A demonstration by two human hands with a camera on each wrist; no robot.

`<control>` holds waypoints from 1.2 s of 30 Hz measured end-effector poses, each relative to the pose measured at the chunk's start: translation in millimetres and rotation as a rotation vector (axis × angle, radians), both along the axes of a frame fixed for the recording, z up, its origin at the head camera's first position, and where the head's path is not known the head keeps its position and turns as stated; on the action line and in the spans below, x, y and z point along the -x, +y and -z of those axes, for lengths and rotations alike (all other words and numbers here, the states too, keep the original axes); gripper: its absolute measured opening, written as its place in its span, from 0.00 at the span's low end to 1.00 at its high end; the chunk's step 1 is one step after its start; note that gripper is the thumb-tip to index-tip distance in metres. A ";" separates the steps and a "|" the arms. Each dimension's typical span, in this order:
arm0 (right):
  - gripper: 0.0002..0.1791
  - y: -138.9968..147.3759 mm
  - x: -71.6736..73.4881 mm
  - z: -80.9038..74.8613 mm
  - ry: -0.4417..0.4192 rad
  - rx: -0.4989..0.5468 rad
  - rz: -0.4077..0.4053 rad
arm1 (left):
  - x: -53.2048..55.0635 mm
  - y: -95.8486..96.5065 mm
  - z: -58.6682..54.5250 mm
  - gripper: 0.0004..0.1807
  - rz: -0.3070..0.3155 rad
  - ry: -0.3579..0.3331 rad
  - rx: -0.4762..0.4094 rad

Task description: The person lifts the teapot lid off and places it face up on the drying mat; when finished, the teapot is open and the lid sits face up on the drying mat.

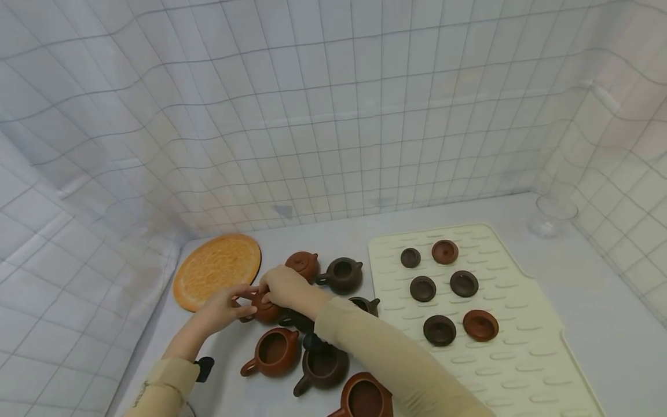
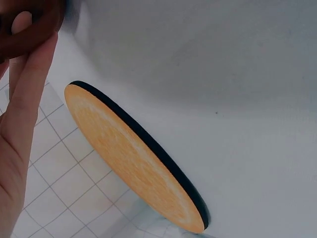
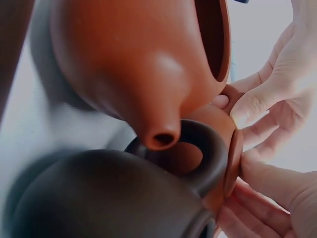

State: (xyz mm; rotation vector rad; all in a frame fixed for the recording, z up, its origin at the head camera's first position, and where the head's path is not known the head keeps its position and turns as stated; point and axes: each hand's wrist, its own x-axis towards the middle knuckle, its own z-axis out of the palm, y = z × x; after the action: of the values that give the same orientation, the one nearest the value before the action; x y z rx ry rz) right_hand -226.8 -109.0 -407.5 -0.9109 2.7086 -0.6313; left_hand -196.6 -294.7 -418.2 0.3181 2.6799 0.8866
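A small reddish-brown clay teapot (image 1: pixel 267 313) stands between both hands at the left of the table. My left hand (image 1: pixel 223 308) grips its handle; in the left wrist view, one finger pokes through the handle loop (image 2: pixel 34 37). From above, my right hand (image 1: pixel 289 286) pinches the round lid (image 3: pixel 234 163), which sits at the teapot's mouth. Close by in the right wrist view are the spout of an open red teapot (image 3: pixel 143 64) and a dark teapot (image 3: pixel 99 193) with its looped handle. The right hand partly covers the lid in the head view.
Beyond the hands are a lidded red teapot (image 1: pixel 302 265) and an open dark one (image 1: pixel 344 275). More lidless teapots, one red (image 1: pixel 273 352), stand nearer. A cream mat (image 1: pixel 521 347) bears several lids. An orange-slice disc (image 1: pixel 216 269) lies left; a clear glass (image 1: pixel 552 215) stands far right.
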 end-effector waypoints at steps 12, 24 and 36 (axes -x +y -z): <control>0.03 -2.5 -3.7 -2.5 -0.011 -0.040 0.016 | -0.7 -0.3 3.6 0.25 0.009 -0.003 -0.013; 0.06 18.6 13.1 11.5 -0.203 0.325 0.122 | -0.4 -1.6 1.0 0.25 -0.011 -0.018 0.030; 0.14 46.6 13.6 -1.2 -0.897 0.877 0.254 | 2.5 0.2 1.4 0.28 -0.014 -0.029 0.006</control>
State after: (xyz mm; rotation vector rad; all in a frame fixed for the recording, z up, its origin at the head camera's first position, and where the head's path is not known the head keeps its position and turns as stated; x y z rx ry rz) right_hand -240.4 -62.4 -406.4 -0.2452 1.6888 -1.8163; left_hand -199.1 -294.4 -419.6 0.2834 2.6613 0.8803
